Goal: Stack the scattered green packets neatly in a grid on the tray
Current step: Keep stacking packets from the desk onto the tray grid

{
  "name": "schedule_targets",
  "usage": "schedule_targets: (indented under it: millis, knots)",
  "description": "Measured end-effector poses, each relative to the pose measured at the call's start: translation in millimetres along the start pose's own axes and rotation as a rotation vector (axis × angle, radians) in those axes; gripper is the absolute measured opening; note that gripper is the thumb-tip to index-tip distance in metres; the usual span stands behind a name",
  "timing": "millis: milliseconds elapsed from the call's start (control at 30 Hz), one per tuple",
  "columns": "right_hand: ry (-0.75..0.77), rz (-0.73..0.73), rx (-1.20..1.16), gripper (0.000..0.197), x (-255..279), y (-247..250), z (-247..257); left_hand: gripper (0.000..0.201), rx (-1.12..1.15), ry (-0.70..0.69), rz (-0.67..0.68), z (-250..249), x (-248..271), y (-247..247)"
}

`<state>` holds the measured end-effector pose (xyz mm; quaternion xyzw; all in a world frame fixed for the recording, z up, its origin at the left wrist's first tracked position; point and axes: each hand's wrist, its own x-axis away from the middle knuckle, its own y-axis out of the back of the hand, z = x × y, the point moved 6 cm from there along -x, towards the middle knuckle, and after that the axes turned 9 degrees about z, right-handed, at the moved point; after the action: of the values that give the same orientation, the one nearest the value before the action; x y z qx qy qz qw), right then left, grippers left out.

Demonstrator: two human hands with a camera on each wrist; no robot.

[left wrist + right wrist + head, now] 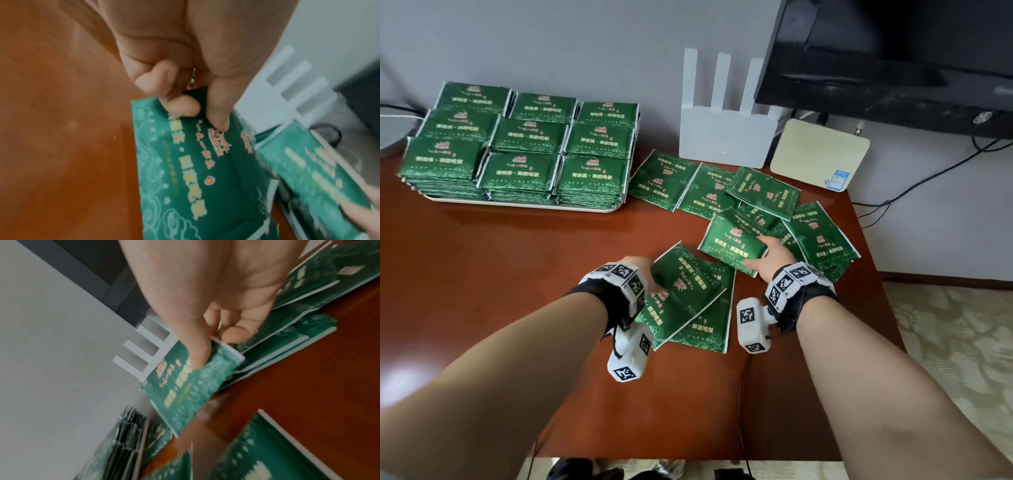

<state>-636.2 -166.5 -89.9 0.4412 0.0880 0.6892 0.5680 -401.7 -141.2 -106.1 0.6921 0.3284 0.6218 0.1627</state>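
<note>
Green packets with gold and red print lie scattered on the wooden table (500,274). My left hand (650,277) pinches the near edge of one green packet (681,291), thumb on top (218,116), with another packet under it. My right hand (774,253) grips a second green packet (732,240), thumb on its face (197,356) and fingers beneath, lifted off the pile. Several more loose packets (709,192) spread behind it. At the back left, the white tray (524,205) bears tall stacks of packets (524,154) in a three-by-three grid.
A white router (726,137) with three antennas and a pale box (818,154) stand against the wall behind the loose packets. A dark monitor (893,61) hangs above them. Cables run at the right. The table's right edge (873,260) drops to patterned floor.
</note>
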Motion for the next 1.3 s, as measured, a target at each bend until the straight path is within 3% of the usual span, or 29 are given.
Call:
schedule_targets:
  millis: [100,200,267,333,500,567,633,733,833,933,1133,1300]
  knots:
    - [0.076,-0.055,-0.013,0.053,2.1,12.8,17.2,0.031,0.331,-0.036,-0.047,21.0,11.8,15.9]
    - [0.145,-0.097,-0.032,0.033,3.0,22.8,35.8,0.02,0.731,-0.038,-0.085,46.2,23.5,32.3]
    - [0.167,-0.097,-0.04,0.029,3.4,24.5,46.1,0.024,1.004,-0.057,-0.101,60.3,31.5,42.2]
    - [0.169,-0.074,-0.057,0.034,4.3,22.7,51.3,0.041,1.135,-0.07,-0.142,72.2,35.3,48.4]
    - [0.163,0.021,0.282,0.044,3.4,1.3,50.8,0.072,0.819,-0.025,-0.342,94.9,37.3,49.3]
    - [0.12,0.05,0.38,0.039,1.7,-5.7,47.5,0.081,0.701,-0.032,-0.333,99.2,34.9,44.8]
    - [0.085,0.07,0.445,0.031,1.0,-8.6,46.7,0.07,0.562,-0.03,-0.297,99.1,35.5,42.8]
    - [0.093,0.038,0.442,0.036,-0.2,-3.6,49.6,0.034,0.395,-0.025,-0.306,99.3,36.6,47.1]
    - [0.155,-0.008,0.346,0.039,-0.7,5.1,55.3,0.017,0.427,-0.049,-0.367,104.5,33.8,54.0]
    - [0.163,0.008,0.317,0.037,-0.7,2.9,53.5,0.019,0.427,-0.052,-0.41,105.5,27.8,57.8]
    - [0.045,0.089,0.265,0.035,-8.3,-16.0,28.1,0.028,0.522,-0.009,-0.249,100.8,14.3,29.8]
    - [0.019,0.095,0.229,0.037,-15.9,-18.4,22.2,0.036,0.585,0.034,-0.203,97.8,2.0,19.3]
